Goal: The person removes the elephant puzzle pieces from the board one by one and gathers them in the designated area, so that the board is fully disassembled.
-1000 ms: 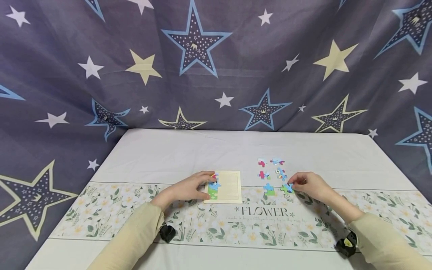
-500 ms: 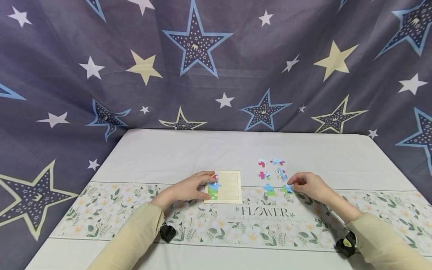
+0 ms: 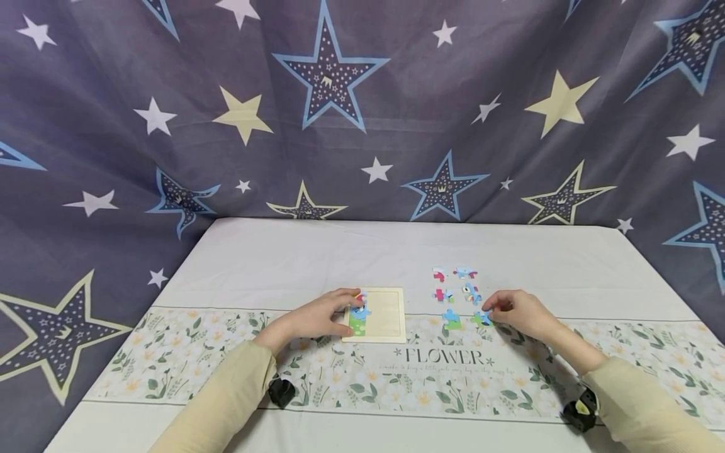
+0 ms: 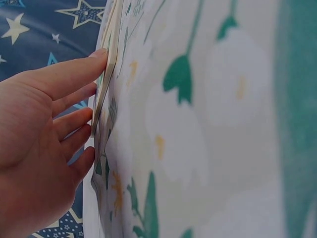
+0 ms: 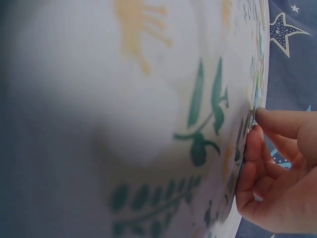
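In the head view, my left hand (image 3: pixel 320 314) rests at the left side of a shallow wooden puzzle tray (image 3: pixel 403 314), thumb and fingertips spread over its left part. Joined jigsaw pieces (image 3: pixel 358 318) in red, blue and green fill the tray's left strip, partly covered by the hand. The left wrist view shows the thumb touching the tray's edge, with the fingers nearly straight. My right hand (image 3: pixel 518 313) pinches a green and blue jigsaw piece (image 3: pixel 481 319) low at the table; its fingers hide part of that piece.
Several loose jigsaw pieces lie between the tray and my right hand, among them a green and blue one (image 3: pixel 451 319) and a blue and red one (image 3: pixel 466 272). A floral runner (image 3: pixel 419 396) crosses the white table (image 3: pixel 317 251). A star-patterned curtain (image 3: pixel 362 145) stands behind.
The green and blue piece at my right fingertips has shifted slightly and shows a little less beside the hand. My left hand and the tray stay in place.
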### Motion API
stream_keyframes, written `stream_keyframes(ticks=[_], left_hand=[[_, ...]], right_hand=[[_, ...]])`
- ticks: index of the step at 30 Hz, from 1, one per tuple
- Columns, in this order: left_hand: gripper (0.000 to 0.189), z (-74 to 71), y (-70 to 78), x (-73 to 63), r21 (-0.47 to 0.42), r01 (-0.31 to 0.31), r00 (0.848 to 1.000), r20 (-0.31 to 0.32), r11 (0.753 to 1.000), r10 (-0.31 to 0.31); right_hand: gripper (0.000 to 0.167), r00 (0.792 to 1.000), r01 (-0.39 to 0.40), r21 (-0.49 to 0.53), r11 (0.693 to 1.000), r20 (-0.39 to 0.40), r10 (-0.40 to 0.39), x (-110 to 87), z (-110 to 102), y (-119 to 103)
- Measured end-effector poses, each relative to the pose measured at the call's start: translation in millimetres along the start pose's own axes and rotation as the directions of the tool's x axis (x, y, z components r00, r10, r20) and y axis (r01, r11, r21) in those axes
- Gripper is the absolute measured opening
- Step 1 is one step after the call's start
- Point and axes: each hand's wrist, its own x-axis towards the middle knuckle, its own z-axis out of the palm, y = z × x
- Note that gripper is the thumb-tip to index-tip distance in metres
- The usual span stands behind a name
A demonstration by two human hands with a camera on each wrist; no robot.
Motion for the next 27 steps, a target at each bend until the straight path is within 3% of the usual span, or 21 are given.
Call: stream_keyframes(ticks=[18, 27], left_hand=[[0.055, 0.4, 1.3, 0.3, 0.0, 0.041, 0.999, -0.019, 0.999, -0.041], [0.055, 0.0, 1.7, -0.3, -0.005, 0.046, 0.998, -0.038, 0.999, -0.046]], right_hand=[[0.01, 0.999, 0.042, 0.026, 0.999, 0.012, -0.042, 9.1, -5.1, -17.8], [0.012, 0.99, 0.133, 0.03, 0.991, 0.037, -0.135, 24.1, 5.4, -43.9]])
